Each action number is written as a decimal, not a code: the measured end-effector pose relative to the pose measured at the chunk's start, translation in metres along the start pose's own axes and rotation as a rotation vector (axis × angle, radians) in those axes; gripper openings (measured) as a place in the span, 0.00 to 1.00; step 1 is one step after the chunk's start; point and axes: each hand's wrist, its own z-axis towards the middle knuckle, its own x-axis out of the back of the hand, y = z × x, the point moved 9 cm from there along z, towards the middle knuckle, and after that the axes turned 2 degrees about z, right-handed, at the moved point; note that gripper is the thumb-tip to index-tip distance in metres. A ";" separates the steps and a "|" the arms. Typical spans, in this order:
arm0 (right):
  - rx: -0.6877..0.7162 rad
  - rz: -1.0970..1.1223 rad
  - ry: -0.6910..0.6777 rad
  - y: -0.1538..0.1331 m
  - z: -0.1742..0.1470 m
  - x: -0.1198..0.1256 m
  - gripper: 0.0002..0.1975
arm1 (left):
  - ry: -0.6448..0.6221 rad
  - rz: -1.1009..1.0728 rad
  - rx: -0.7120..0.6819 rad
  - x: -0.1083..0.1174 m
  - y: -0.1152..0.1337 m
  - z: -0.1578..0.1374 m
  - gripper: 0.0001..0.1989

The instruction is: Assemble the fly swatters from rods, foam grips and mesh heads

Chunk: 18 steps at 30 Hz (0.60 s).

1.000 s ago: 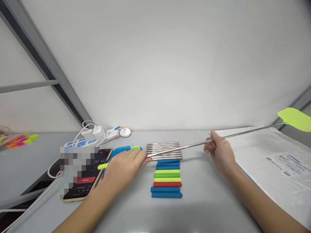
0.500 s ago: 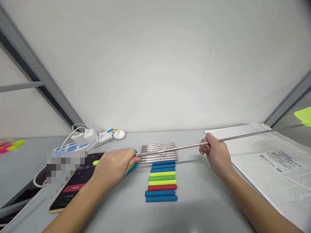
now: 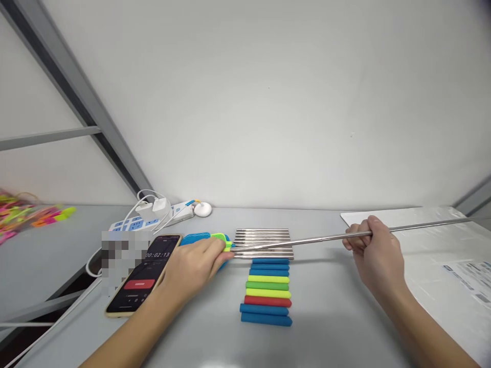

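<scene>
Tbl [image 3: 337,312] — rod [image 3: 314,240] spans open gap, L hand [image 3: 195,263] – R hand [image 3: 379,253]

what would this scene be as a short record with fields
left hand: closed on the rod, near its left end
right hand: closed on the rod farther right
loose rods: side by side, behind the sticks
sticks: nine; five blue, two yellow, one green, one red
phone: lit, showing 00:02:13
packet: white, far right

Phone [image 3: 138,281]: lay left of the left hand [image 3: 195,263].
Rods [image 3: 263,233] and sticks [image 3: 267,286]: lay between the hands.
Package [image 3: 445,289]: lay right of the right hand [image 3: 378,255], partly behind.
</scene>
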 end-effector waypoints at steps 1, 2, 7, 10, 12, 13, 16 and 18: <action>-0.008 -0.004 0.006 0.003 -0.001 -0.001 0.24 | 0.005 -0.009 0.002 -0.001 0.005 0.000 0.21; -0.018 -0.009 0.007 0.008 -0.004 -0.003 0.24 | 0.005 -0.020 0.005 -0.002 0.010 0.000 0.22; -0.071 -0.071 -0.182 0.039 -0.036 -0.037 0.24 | -0.064 -0.154 -0.042 -0.014 0.048 -0.001 0.21; -0.024 -0.093 -0.232 0.044 -0.052 -0.048 0.25 | -0.055 -0.201 -0.054 -0.013 0.063 -0.003 0.20; -0.016 -0.085 -0.227 0.044 -0.055 -0.050 0.25 | -0.044 -0.195 -0.046 -0.010 0.065 -0.004 0.19; -0.021 -0.080 -0.229 0.044 -0.056 -0.051 0.25 | -0.039 -0.183 -0.038 -0.009 0.064 -0.005 0.19; -0.033 -0.053 -0.234 0.045 -0.056 -0.053 0.26 | -0.031 -0.147 -0.025 -0.003 0.063 -0.005 0.19; -0.043 -0.034 -0.238 0.046 -0.058 -0.055 0.26 | -0.026 -0.133 -0.026 0.000 0.063 -0.005 0.18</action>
